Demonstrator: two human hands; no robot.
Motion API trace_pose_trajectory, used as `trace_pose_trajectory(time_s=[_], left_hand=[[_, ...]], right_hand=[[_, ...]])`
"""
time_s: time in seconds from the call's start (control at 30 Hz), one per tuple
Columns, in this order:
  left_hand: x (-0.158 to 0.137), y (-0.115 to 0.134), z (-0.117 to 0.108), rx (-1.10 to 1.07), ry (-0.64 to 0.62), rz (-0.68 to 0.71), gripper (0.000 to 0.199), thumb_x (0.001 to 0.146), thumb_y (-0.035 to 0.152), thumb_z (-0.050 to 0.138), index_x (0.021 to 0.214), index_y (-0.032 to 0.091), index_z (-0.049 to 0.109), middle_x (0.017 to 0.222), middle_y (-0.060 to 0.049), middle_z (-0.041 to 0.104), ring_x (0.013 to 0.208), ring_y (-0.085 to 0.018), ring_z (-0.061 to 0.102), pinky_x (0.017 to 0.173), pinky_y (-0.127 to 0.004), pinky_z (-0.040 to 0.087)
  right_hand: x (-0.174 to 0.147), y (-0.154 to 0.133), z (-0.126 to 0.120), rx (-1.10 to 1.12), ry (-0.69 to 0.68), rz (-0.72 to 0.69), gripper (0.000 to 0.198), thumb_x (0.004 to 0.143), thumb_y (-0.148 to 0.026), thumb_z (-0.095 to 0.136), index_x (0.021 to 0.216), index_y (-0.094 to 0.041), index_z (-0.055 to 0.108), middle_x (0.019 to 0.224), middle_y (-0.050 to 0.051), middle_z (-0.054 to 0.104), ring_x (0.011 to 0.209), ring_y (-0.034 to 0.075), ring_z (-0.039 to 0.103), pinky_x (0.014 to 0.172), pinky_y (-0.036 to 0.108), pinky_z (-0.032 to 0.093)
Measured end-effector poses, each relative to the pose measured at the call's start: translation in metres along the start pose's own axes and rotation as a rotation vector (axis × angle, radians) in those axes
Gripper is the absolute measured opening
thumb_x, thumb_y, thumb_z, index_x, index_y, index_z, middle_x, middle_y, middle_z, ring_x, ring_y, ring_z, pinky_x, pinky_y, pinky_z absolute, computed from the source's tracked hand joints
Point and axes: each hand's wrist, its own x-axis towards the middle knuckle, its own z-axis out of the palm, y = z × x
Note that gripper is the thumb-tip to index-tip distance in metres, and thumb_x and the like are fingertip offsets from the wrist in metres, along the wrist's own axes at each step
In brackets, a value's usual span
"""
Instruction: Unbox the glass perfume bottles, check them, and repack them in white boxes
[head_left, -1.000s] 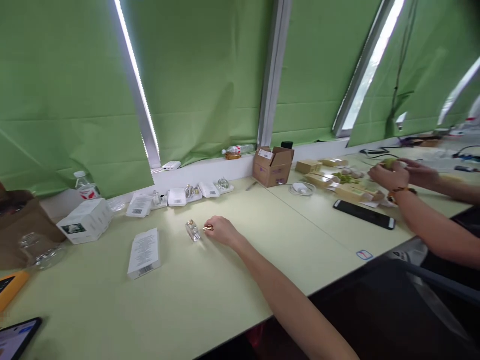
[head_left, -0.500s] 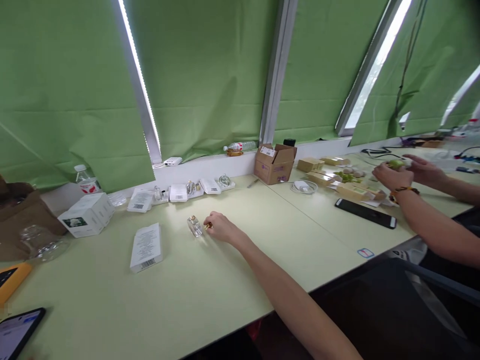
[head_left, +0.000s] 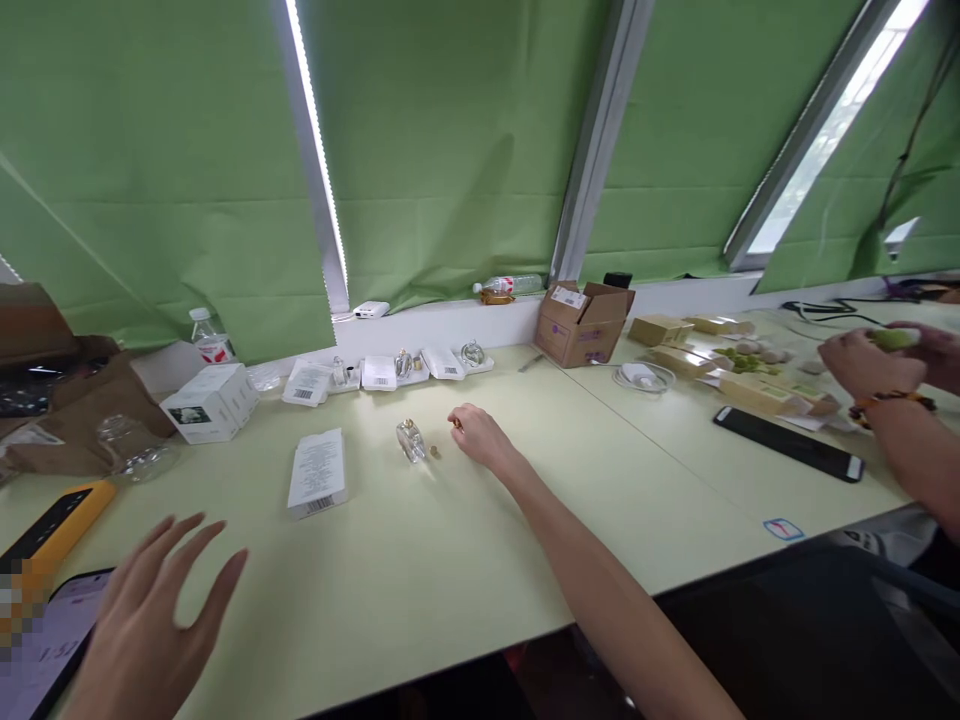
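A clear glass perfume bottle (head_left: 410, 441) with a gold neck stands on the table. Beside its base lies a small gold cap (head_left: 435, 452). My right hand (head_left: 480, 437) is just right of the cap and apart from it, fingers curled together; a small gold-brown spot shows at the fingertips, too small to name. At the lower left, my left hand (head_left: 161, 610) is open with fingers spread, holding nothing, over the edge of a lit phone (head_left: 64, 640). A white printed box (head_left: 318, 473) lies between my left hand and the bottle.
White boxes (head_left: 210, 403) stand at the left, near a paper bag (head_left: 75, 420) and a yellow device (head_left: 82, 515). More small bottles and boxes (head_left: 379, 372) line the wall. A cardboard box (head_left: 585, 325), a charger (head_left: 639, 374), a black phone (head_left: 787, 443) and a co-worker's hands (head_left: 874, 365) are right.
My right hand has drawn back from the perfume bottle, and the small gold cap now shows on the table beside it. My left hand has come into view. The camera has turned left.
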Motion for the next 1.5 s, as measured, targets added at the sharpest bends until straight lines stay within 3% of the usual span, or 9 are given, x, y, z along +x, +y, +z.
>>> trace_pose_trajectory(time_s=[0.23,0.33,0.47,0.53,0.63,0.87,1.17,1.3,1.5], left_hand=[[0.071,0.073,0.042,-0.210,-0.177,0.098,0.030,0.089,0.041,0.051,0.111,0.022,0.058,0.124,-0.009,0.057,0.129,-0.029,0.040,0.102,-0.044,0.040],[0.092,0.089,0.050,-0.339,-0.239,-0.009,0.030,0.090,0.043,0.048,0.110,0.024,0.060,0.123,-0.006,0.058,0.124,-0.025,0.046,0.101,-0.041,0.041],[0.112,0.098,0.066,-0.497,-0.385,-0.153,0.040,0.086,0.053,0.049,0.114,0.026,0.058,0.121,-0.006,0.059,0.104,-0.023,0.060,0.084,-0.034,0.050],[0.117,0.099,0.084,-0.558,-0.480,-0.238,0.057,0.080,0.059,0.053,0.124,0.024,0.050,0.128,-0.009,0.053,0.100,-0.023,0.061,0.075,-0.032,0.052],[0.117,0.105,0.117,-0.574,-0.499,-0.291,0.078,0.073,0.063,0.059,0.136,0.022,0.037,0.139,-0.014,0.042,0.116,-0.029,0.053,0.085,-0.035,0.049],[0.100,0.118,0.167,-0.737,-0.429,-0.317,0.086,0.077,0.054,0.061,0.145,0.021,0.020,0.147,-0.014,0.033,0.134,-0.028,0.035,0.104,-0.038,0.033],[0.100,0.114,0.166,-0.791,-0.424,-0.316,0.068,0.070,0.050,0.070,0.125,0.023,0.042,0.112,-0.007,0.061,0.103,-0.024,0.059,0.084,-0.034,0.044],[0.098,0.116,0.163,-0.762,-0.427,-0.327,0.069,0.068,0.051,0.071,0.124,0.023,0.041,0.110,-0.007,0.061,0.098,-0.023,0.058,0.081,-0.034,0.044],[0.096,0.112,0.156,-0.720,-0.401,-0.287,0.040,0.082,0.046,0.058,0.114,0.023,0.054,0.115,-0.008,0.058,0.099,-0.021,0.057,0.084,-0.033,0.043]], right_hand=[[-0.001,0.003,-0.006,-0.079,0.036,0.060,0.033,0.085,-0.014,0.051,0.117,-0.013,0.060,0.113,0.014,0.061,0.104,0.022,0.056,0.089,0.028,0.039],[-0.003,-0.007,-0.013,-0.090,0.076,0.069,0.030,0.089,-0.021,0.048,0.115,-0.013,0.061,0.113,0.015,0.061,0.108,0.024,0.054,0.090,0.031,0.038],[-0.007,-0.020,-0.016,-0.023,0.004,0.007,0.025,0.092,-0.027,0.045,0.103,-0.019,0.066,0.092,0.005,0.069,0.084,0.016,0.062,0.076,0.024,0.043],[-0.009,-0.026,-0.012,0.031,-0.070,-0.037,0.025,0.091,-0.027,0.046,0.104,-0.019,0.066,0.089,0.004,0.070,0.082,0.016,0.062,0.071,0.023,0.042],[-0.012,-0.034,-0.002,0.009,-0.136,-0.058,0.026,0.088,-0.025,0.051,0.109,-0.017,0.064,0.091,0.006,0.069,0.089,0.018,0.062,0.072,0.025,0.041],[-0.012,-0.038,0.019,-0.027,-0.172,-0.077,0.015,0.086,-0.012,0.050,0.086,-0.015,0.065,0.088,0.008,0.064,0.080,0.016,0.060,0.068,0.024,0.039],[-0.006,-0.034,0.016,0.043,-0.064,-0.031,0.012,0.085,-0.015,0.054,0.084,-0.016,0.065,0.086,0.007,0.066,0.080,0.017,0.060,0.070,0.026,0.043],[-0.006,-0.040,0.008,0.256,0.123,-0.038,0.015,0.086,-0.019,0.053,0.092,-0.017,0.067,0.088,0.005,0.069,0.077,0.015,0.062,0.073,0.028,0.048],[-0.010,-0.054,0.005,0.569,0.235,-0.019,0.022,0.084,-0.026,0.057,0.102,-0.017,0.065,0.088,0.005,0.070,0.074,0.015,0.066,0.070,0.028,0.053]])
